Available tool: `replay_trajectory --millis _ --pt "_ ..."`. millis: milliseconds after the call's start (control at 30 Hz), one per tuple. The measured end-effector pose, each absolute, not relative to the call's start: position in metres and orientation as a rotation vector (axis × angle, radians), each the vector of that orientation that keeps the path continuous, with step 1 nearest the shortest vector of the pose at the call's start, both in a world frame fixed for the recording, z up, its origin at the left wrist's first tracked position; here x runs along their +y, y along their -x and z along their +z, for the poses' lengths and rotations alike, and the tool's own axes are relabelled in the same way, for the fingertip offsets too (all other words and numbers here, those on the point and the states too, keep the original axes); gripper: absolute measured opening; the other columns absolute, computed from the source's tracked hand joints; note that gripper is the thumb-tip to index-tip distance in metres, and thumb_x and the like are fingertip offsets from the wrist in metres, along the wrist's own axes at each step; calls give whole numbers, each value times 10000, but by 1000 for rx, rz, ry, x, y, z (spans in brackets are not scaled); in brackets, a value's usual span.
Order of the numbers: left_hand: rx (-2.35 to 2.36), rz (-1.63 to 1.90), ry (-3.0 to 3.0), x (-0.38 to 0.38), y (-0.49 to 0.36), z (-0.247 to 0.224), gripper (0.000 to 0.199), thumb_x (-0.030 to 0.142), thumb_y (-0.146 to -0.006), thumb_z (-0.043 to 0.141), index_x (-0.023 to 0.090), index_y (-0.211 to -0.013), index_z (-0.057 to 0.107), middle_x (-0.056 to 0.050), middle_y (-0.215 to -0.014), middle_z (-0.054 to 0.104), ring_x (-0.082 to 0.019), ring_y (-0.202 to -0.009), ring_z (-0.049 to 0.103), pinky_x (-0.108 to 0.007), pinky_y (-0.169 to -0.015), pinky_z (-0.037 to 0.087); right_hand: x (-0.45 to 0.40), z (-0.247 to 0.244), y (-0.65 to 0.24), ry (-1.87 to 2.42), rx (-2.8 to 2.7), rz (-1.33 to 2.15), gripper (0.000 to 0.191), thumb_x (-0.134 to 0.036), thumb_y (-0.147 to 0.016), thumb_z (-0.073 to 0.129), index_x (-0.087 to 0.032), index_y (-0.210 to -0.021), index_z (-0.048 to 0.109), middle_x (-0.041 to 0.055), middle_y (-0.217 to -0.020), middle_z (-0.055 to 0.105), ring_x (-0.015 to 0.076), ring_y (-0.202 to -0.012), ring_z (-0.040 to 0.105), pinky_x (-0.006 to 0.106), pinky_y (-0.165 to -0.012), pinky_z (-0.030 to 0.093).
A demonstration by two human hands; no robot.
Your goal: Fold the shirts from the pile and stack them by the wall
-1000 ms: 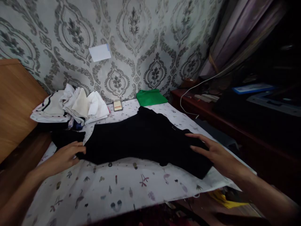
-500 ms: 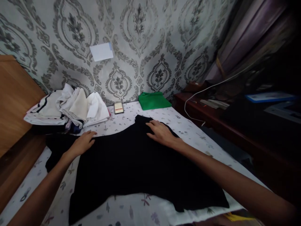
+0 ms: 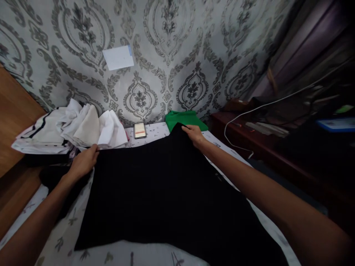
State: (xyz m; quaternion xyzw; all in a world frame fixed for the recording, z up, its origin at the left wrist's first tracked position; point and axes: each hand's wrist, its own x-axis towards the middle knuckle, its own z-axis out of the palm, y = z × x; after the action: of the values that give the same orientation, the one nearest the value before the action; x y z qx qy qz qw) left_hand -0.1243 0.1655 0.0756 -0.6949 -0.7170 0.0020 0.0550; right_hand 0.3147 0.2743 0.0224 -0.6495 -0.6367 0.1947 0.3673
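Observation:
A black garment (image 3: pixel 155 192), looking like a shirt, is spread across the patterned white sheet (image 3: pixel 111 255) in front of me. My left hand (image 3: pixel 84 160) pinches its far edge on the left side. At the far right, near a raised corner of the cloth, my right hand (image 3: pixel 194 135) grips the same edge. The stretch between the hands is pulled fairly taut and lifted a little. More black cloth, probably a sleeve, lies under and beyond my left wrist.
Several folded white and cream clothes (image 3: pixel 80 129) are stacked at the back left beside a wooden panel (image 3: pixel 19 118). A small card or box (image 3: pixel 140 130) and a folded green cloth (image 3: pixel 185 119) lie by the wall. A white cable (image 3: pixel 249 111) trails over the dark red furniture (image 3: pixel 235 136) at right.
Both hands, resting open on the black garment before, have closed on its far edge. They have lifted it and drawn it wider, the right hand moving away and to the right.

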Motion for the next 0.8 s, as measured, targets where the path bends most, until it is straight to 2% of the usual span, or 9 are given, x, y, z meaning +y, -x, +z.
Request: replay_trajectory --millis 133,233,267,333,400,467,600,700,800 --pt "-2146 141 2051 189 107 73 361 231 -959 266 150 -1162 553 -208 -1087 707 -358 -967 687 -405 -723 485 277 10 -308 1588 -1552 592 557 -606 -939 367 -147 -884 677 67 -749 679 180 -636 592 274 -574 453" --pt "-2125 260 2087 198 105 57 353 202 -947 279 144 -1141 569 -218 -1129 698 -360 -997 685 -409 -739 494 276 2 -310 1596 -1599 646 569 -513 -985 266 -151 -953 704 94 -898 722 179 -734 631 264 -625 466" --pt "-2131 286 2088 198 106 51 355 213 -951 277 147 -1139 570 -215 -1141 695 -356 -1004 687 -405 -744 499 276 0 -312 1621 -1622 647 527 -470 -983 288 -151 -976 708 98 -943 724 180 -772 637 262 -645 463" --pt "-2143 305 2079 198 109 43 376 234 -960 258 144 -1151 569 -220 -1168 684 -356 -1004 692 -414 -751 508 278 -2 -319 1686 -1677 634 376 -417 -922 454 -150 -953 716 97 -953 721 191 -821 631 263 -681 446" --pt "-2156 269 2084 197 112 38 389 253 -959 262 138 -1155 578 -230 -1177 678 -369 -998 693 -437 -762 512 281 -4 -324 1742 -1740 630 241 -380 -803 631 -158 -834 718 79 -852 710 201 -794 613 272 -687 422" --pt "-2189 194 2104 196 114 35 385 290 -956 290 142 -1134 597 -222 -1170 685 -372 -997 692 -449 -780 514 283 -7 -324 1765 -1805 641 174 -346 -732 697 -173 -716 692 51 -742 680 192 -734 587 273 -666 400" --pt "-2292 144 2030 193 115 30 390 349 -953 344 140 -1148 609 -188 -1130 709 -345 -1023 685 -414 -804 521 287 -10 -316 1716 -1871 618 95 -250 -714 674 -194 -651 630 8 -677 634 164 -692 547 254 -633 371" --pt "-2327 163 1938 190 113 26 401 324 -966 331 129 -1205 587 -188 -1117 714 -342 -1026 683 -399 -786 518 295 -7 -320 1682 -1808 541 78 -241 -769 613 -195 -707 615 10 -735 637 165 -734 553 252 -663 387" --pt "-2335 119 1899 188 109 26 428 319 -990 282 122 -1238 571 -200 -1114 711 -355 -1014 682 -411 -773 512 307 -5 -333 1703 -1660 448 147 -245 -855 504 -189 -761 602 36 -808 642 175 -788 562 261 -691 408"
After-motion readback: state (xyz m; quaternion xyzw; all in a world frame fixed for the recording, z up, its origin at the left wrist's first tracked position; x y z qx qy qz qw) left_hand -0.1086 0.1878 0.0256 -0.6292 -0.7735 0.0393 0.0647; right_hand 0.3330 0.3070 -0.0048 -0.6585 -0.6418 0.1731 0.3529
